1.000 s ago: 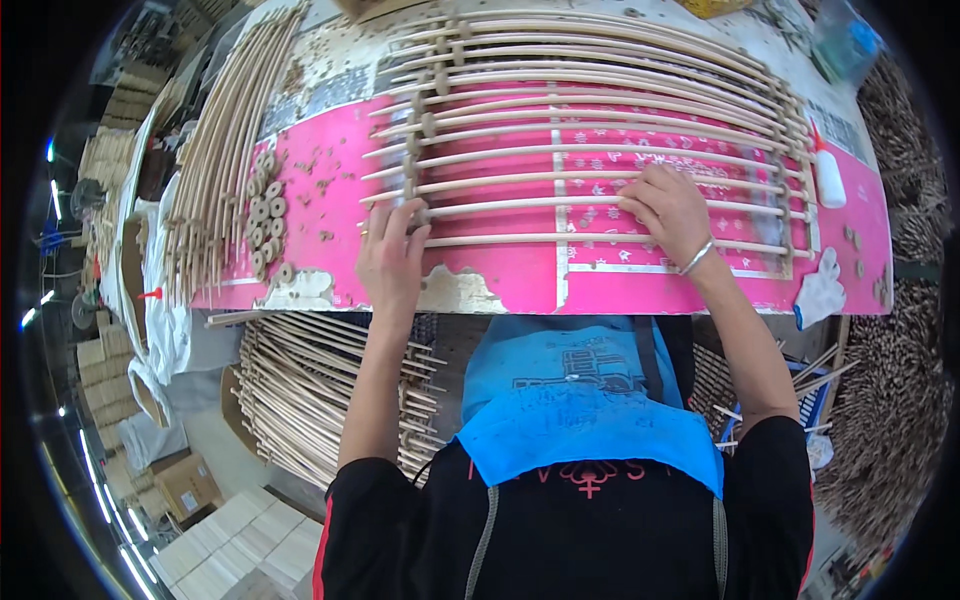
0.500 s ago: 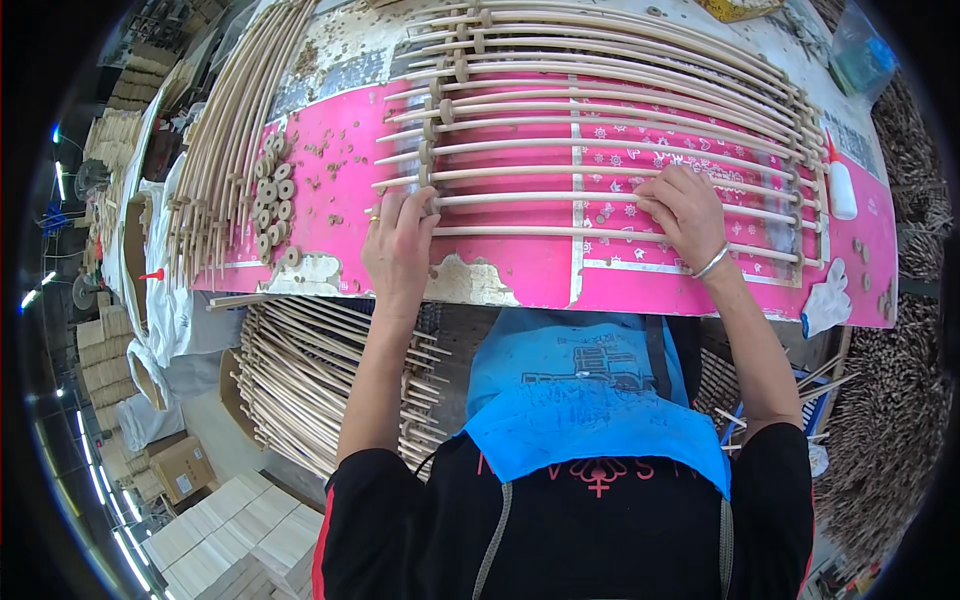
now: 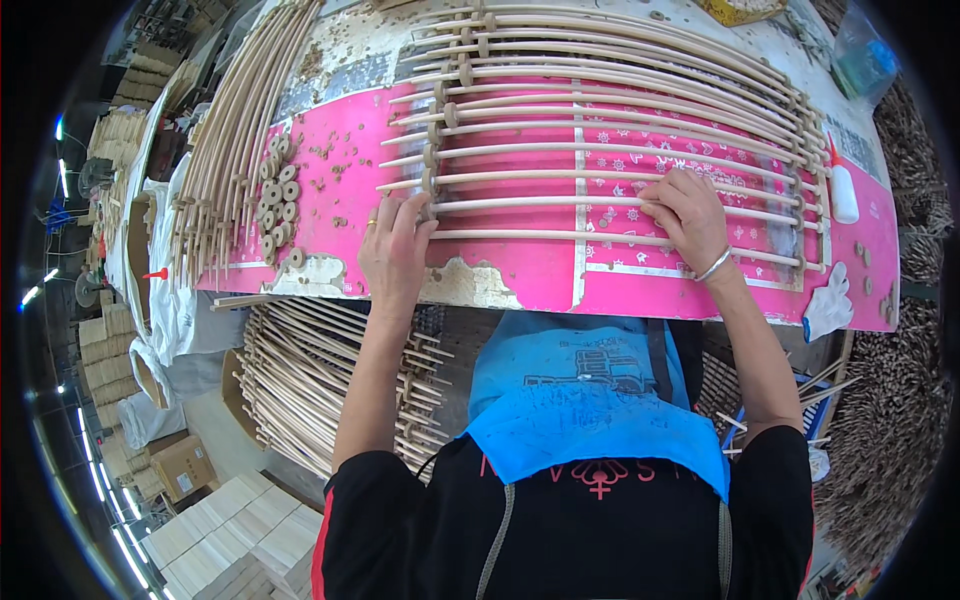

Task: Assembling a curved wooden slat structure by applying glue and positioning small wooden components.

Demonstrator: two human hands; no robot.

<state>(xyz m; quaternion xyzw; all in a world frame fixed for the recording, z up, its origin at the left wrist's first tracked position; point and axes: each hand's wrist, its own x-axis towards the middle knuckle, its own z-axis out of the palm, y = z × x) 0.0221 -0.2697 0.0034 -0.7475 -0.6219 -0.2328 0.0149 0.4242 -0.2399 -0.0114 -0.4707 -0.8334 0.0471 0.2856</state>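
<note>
A row of long pale wooden rods (image 3: 520, 150) lies crosswise on the pink table cover, with round wooden rings (image 3: 430, 155) on them near the left ends. My left hand (image 3: 395, 250) is closed at the left end of one of the nearest rods, its fingertips against a ring; the rod tip is hidden behind it. Farther right, my right hand (image 3: 692, 225) pinches the second-nearest rod (image 3: 540, 203) between thumb and fingers. The nearest rod (image 3: 540, 235) runs just below, its left end also covered by my left hand.
Loose rings (image 3: 280, 190) lie in a heap at the left, beside a bundle of rods (image 3: 240, 130). A white glue bottle (image 3: 844, 190) and a white glove (image 3: 828, 300) are at the right. More rods (image 3: 320, 370) are stacked below the table edge.
Both hands keep their grip in nearly the same place. The whole view has shifted very slightly; no object has clearly moved.
</note>
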